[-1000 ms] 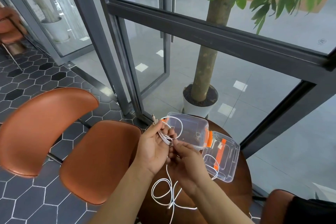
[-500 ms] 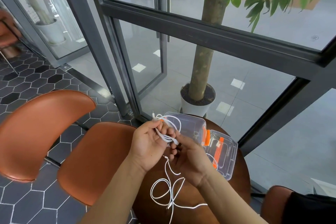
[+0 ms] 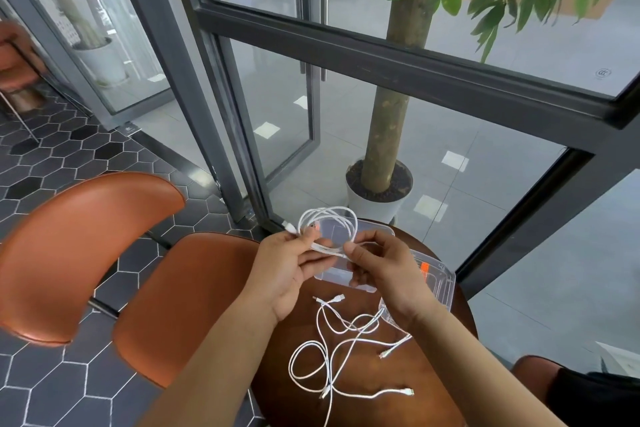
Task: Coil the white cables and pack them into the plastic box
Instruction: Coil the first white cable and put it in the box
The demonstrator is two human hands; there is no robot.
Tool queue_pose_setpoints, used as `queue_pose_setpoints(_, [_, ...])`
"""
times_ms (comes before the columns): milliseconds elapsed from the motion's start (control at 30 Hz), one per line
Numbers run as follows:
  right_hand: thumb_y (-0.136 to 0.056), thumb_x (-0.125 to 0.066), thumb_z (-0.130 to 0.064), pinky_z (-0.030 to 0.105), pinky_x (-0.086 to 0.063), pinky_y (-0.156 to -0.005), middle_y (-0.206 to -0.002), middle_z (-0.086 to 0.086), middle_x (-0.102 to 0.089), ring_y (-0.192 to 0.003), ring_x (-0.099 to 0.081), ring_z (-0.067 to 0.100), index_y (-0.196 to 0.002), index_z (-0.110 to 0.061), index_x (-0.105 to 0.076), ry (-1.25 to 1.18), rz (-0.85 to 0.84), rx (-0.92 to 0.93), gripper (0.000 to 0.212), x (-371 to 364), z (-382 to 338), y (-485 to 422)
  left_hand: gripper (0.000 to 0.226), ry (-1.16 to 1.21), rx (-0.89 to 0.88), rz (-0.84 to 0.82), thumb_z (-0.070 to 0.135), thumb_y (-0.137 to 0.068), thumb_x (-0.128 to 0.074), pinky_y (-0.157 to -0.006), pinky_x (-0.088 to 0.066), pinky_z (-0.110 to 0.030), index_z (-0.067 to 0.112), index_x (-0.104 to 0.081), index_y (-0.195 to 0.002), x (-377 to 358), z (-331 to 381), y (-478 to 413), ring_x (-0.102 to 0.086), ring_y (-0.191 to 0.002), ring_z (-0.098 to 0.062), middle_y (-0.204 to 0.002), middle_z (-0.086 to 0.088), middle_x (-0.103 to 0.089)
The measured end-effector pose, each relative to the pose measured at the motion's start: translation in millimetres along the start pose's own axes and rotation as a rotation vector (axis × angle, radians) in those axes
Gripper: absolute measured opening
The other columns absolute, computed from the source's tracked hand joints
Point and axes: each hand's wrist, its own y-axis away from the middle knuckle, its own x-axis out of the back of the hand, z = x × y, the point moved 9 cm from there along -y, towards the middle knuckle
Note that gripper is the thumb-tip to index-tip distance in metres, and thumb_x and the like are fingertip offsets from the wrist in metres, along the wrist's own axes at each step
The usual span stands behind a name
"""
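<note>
- The fingers [image 3: 302, 241] of the left hand [image 3: 287, 274] curl round the near side of a coiled cable [image 3: 332, 210], clamping the gathered turns together, with one plug end sticking out just beyond them.
- The right hand [image 3: 388, 270] pinches the same bundle between thumb and forefinger, just beside the left grip. Its other fingers are loosely bent and hold nothing.
- The coil is held in the air, its loop standing out away from the person, above the near end of the clear plastic box [image 3: 375, 227].
- The cable looks light, thin and soft, yet springy. The turns would likely spread open if the pinch slackens, so the best hold is across all the strands at one spot.
- The box stands open on the round brown worktop [image 3: 398, 399], its lid [image 3: 440, 288] with an orange latch lying to the right.
- More loose cables [image 3: 326, 388] lie tangled on the worktop nearer the person, not yet coiled. Their plug ends give the easiest starting points.
- An orange chair [image 3: 86, 246] stands to the left, and a potted tree [image 3: 381, 191] behind the glass.
</note>
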Motion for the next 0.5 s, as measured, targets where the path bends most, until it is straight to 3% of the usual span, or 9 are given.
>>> queue_pose_setpoints(167, [-0.086,-0.075,-0.009,0.030,-0.058,-0.055,-0.071,0.019,-0.061,-0.057,-0.060,0.022,-0.094,0.010,-0.063,-0.005,0.092,0.010,0.025,15.1,3.6,7.0,0.016,0.118,0.016,0.017,0.006,-0.099,-0.055,-0.080,-0.063,-0.044,-0.006,-0.066,-0.101,2.5,1.6,-0.1,-0.074,-0.099,-0.036,-0.109,-0.028,-0.071])
queue_pose_setpoints(367, [-0.082,-0.070,0.007,0.036,-0.064,-0.069,-0.072,0.018,-0.064,-0.063,-0.067,0.024,-0.100,0.002,-0.060,-0.486,0.113,-0.192,0.021,19.4,31.3,8.5,0.017,0.103,0.002,-0.015,0.008,-0.100,-0.054,-0.075,-0.064,-0.041,-0.005,-0.065,-0.100,-4.3,-2.3,2.0,-0.076,-0.093,-0.033,-0.107,-0.027,-0.071])
queue_pose_setpoints(500, [-0.075,-0.074,-0.001,0.033,-0.063,-0.067,-0.079,0.013,-0.071,-0.072,-0.069,0.023,-0.103,-0.003,-0.060,-0.686,0.196,-0.204,0.031,28.3,39.5,2.6,0.020,0.051,0.038,-0.044,0.007,-0.100,-0.054,-0.078,-0.063,-0.043,-0.009,-0.063,-0.107,-12.4,-10.7,7.3,-0.074,-0.096,-0.037,-0.105,-0.028,-0.073])
